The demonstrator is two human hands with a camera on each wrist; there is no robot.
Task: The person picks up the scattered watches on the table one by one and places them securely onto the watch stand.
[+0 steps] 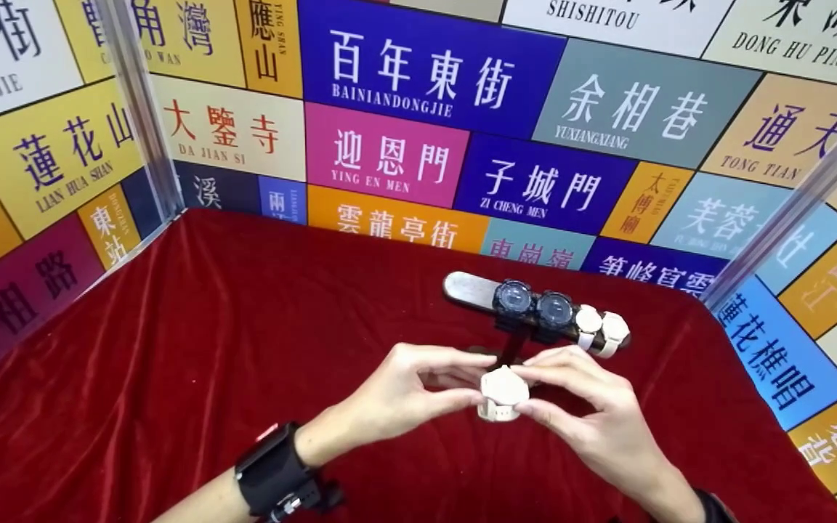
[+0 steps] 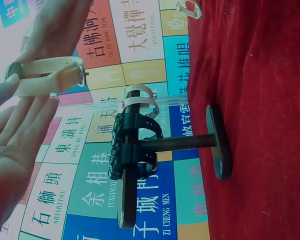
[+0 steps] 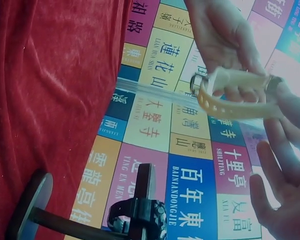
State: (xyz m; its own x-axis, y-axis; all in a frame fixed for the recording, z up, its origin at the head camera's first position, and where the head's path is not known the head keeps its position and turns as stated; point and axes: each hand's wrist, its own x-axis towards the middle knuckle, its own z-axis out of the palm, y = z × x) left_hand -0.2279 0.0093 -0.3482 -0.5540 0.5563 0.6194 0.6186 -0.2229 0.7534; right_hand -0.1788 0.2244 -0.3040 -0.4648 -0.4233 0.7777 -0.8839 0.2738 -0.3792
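both hands, left hand [image 1: 397, 392] and right hand [image 1: 593, 414], pinch a white watch [image 1: 503, 392] just in front of the watch stand [image 1: 513, 309]; the stand's base is hidden behind them.

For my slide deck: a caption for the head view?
Both hands pinch a white watch before a stand holding four watches.

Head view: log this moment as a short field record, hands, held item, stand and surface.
held item: white watch, strap looped, pinched between both hands
left hand: fingertips on the watch's left side
right hand: fingers on its right side
stand: T-bar carrying two black watches and two white watches
surface: red cloth
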